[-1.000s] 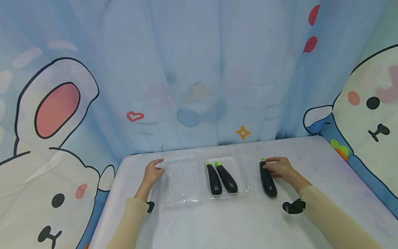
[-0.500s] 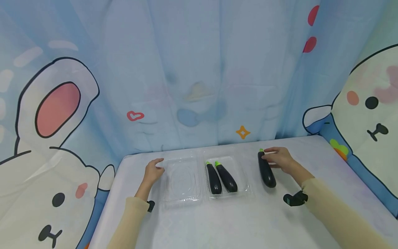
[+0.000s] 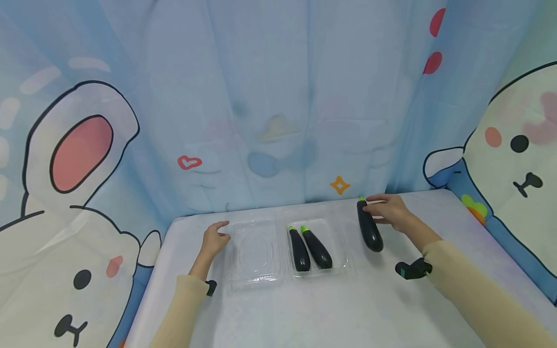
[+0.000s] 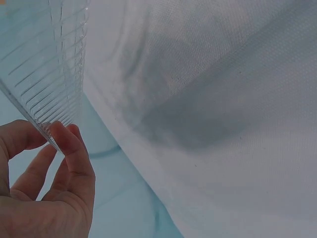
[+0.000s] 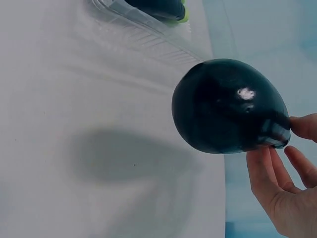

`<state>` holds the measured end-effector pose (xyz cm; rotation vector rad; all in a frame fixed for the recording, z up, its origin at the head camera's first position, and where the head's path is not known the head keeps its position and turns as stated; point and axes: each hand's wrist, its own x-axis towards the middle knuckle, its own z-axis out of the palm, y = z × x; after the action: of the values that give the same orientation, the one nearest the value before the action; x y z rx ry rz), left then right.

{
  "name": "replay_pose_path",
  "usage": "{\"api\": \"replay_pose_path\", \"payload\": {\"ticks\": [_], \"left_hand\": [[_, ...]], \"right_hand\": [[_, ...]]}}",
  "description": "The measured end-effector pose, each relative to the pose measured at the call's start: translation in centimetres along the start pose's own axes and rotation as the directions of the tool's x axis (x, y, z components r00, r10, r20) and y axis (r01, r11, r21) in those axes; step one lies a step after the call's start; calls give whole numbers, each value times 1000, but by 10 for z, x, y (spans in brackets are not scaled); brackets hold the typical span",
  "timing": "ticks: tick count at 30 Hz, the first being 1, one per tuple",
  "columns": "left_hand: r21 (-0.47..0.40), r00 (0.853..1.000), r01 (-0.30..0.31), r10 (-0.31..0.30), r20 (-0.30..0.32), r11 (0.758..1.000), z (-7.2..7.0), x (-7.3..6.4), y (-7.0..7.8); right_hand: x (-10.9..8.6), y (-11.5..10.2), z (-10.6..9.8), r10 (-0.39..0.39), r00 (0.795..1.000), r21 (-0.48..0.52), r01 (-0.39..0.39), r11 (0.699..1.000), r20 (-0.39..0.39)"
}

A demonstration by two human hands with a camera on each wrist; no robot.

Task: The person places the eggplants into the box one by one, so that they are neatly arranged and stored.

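Observation:
My right hand [image 3: 388, 211] grips a dark eggplant [image 3: 370, 227] near its green stem end, with the thick end hanging lower. In the right wrist view that eggplant [image 5: 228, 106] is held off the table, its shadow below. Two more eggplants [image 3: 317, 249] lie side by side in the right half of a clear plastic clamshell box [image 3: 341, 263], stems pointing away from me. At the left, my left hand [image 3: 213, 240] is at the edge of the box's other half [image 3: 254, 278]; the left wrist view shows thumb and fingers pinching its thin ribbed rim [image 4: 42, 130].
A white cloth covers the table [image 3: 304, 314]. Behind it hangs a pale blue curtain [image 3: 261, 96] with cartoon prints, close to the table's back edge. Dark wrist cameras [image 3: 413, 268] jut from under both sleeves.
The right hand has raised the eggplant and carried it away from me and slightly left. My left hand, the box and the two eggplants in it stay where they were.

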<state>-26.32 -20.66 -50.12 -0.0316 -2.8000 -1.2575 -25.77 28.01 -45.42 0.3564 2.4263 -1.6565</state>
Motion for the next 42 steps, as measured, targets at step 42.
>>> {"api": "replay_pose_path", "payload": {"ticks": [42], "left_hand": [[12,1000,-12,12,2,1000,0,2,-3]], "right_hand": [[4,-24,88,-89,991,25,87,996,95]]}}
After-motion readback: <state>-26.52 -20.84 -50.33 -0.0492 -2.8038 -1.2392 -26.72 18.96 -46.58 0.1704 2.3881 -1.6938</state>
